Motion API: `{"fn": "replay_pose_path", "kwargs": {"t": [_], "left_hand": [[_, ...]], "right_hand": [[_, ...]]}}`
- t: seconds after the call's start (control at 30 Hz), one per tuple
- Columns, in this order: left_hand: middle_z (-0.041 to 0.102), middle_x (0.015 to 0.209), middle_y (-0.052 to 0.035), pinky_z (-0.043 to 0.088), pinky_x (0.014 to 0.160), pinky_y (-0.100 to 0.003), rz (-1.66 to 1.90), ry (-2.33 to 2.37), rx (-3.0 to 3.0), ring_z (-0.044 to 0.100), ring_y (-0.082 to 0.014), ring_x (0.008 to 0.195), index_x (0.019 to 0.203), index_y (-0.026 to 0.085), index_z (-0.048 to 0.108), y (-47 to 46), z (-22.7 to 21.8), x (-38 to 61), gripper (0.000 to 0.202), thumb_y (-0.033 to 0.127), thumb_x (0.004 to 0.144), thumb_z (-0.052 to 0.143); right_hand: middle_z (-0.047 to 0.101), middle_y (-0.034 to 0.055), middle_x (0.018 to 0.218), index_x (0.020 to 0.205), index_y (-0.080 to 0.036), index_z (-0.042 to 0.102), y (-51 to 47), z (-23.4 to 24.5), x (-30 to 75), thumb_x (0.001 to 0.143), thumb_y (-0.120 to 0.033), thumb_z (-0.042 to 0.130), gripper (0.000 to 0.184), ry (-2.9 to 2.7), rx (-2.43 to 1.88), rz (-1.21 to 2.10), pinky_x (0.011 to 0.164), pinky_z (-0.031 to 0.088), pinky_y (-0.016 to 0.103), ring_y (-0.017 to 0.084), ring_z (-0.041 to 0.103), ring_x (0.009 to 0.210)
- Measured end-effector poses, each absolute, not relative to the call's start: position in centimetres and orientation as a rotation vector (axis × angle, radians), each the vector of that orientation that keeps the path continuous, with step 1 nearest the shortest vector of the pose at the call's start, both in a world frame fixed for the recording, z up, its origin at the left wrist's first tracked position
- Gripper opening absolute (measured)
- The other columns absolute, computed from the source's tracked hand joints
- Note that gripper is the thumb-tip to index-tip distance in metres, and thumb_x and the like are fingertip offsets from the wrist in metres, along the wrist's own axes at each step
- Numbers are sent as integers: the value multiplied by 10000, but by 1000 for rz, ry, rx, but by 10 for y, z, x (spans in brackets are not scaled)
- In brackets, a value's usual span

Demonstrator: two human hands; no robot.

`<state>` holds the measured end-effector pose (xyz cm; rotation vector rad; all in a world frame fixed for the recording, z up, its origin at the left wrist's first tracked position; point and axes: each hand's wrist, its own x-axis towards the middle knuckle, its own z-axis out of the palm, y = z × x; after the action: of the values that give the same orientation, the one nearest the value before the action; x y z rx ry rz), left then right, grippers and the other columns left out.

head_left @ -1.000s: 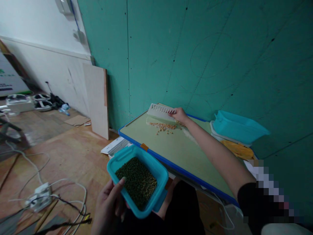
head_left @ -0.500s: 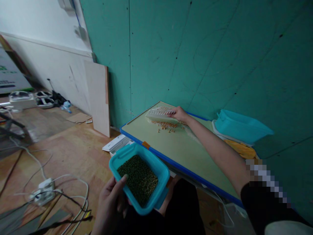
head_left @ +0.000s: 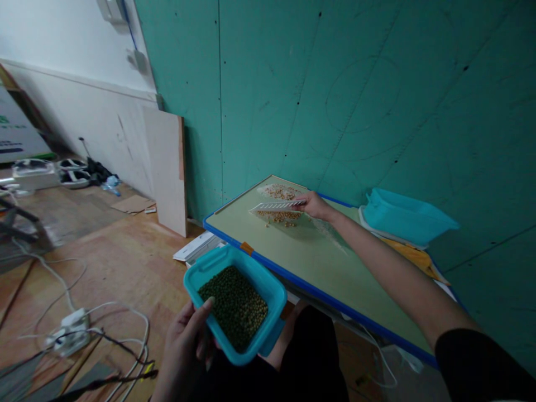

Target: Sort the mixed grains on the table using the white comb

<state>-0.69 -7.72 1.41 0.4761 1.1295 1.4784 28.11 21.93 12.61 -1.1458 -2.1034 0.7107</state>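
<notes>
So the left hand [head_left: 188, 346] is curled round the near corner of a teal plastic tub [head_left: 268, 329], thumb hooked over the rim and fingers underneath. It's a rounded rectangle with smooth glossy walls, held low over the lap, just off the near edge of the table [head_left: 318, 262]. Inside is a level bed of small round green beans [head_left: 234, 304], dull and matte.

The right arm is stretched way out to the far left corner of the table. The right hand [head_left: 315, 205] is pinching one end of a white scraper [head_left: 274, 206], a thin, flat plastic strip with a row of little slots along it. It's held about level, right over a loose scatter of tan beans [head_left: 280, 216]. Can't tell if the strip is actually touching them. A second patch of the same pale beans [head_left: 278, 191] sits just behind it, closer to the wall.

The table has a flat, pale green matte top with a bright blue edge band. On its right end there's another teal tub [head_left: 406, 218], same smooth plastic, sitting on something yellow [head_left: 419, 259]. The wall behind is green board with dark specks. A plain wooden board [head_left: 165, 167] leans against it. Down on the wooden floor there's a white power strip [head_left: 67, 335] in a tangle of cables.
</notes>
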Motion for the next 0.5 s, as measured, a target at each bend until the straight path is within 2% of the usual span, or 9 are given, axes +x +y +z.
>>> {"fn": "replay_pose_path", "kwargs": {"t": [0.13, 0.3, 0.4, 0.5], "left_hand": [[434, 287, 104, 366, 277, -152, 1476, 1114, 499, 437, -86, 240, 689, 203, 597, -77, 14, -7, 413, 532, 752, 839], [425, 291, 118, 381, 281, -159, 1473, 1103, 496, 455, -92, 247, 721, 205, 599, -78, 16, -7, 415, 538, 746, 845], [422, 292, 122, 384, 295, -152, 1473, 1096, 488, 444, -80, 244, 692, 210, 556, -77, 15, -7, 442, 535, 741, 851], [417, 290, 127, 379, 297, -153, 1474, 1106, 477, 433, -78, 240, 729, 208, 583, -77, 12, -8, 432, 541, 727, 858]], "right_hand": [[730, 18, 662, 735, -146, 798, 213, 127, 284, 596, -454, 905, 354, -2095, -1155, 720, 661, 517, 278, 183, 644, 658], [723, 13, 665, 720, -146, 793, 206, 128, 291, 563, -440, 911, 354, -2071, -1138, 779, 669, 525, 288, 176, 631, 664], [731, 23, 694, 753, -142, 802, 204, 128, 295, 583, -445, 905, 362, -2052, -1141, 803, 691, 542, 306, 189, 654, 698], [767, 44, 761, 830, -148, 819, 209, 129, 294, 597, -464, 903, 401, -2003, -1125, 811, 732, 562, 336, 211, 683, 747]]}}
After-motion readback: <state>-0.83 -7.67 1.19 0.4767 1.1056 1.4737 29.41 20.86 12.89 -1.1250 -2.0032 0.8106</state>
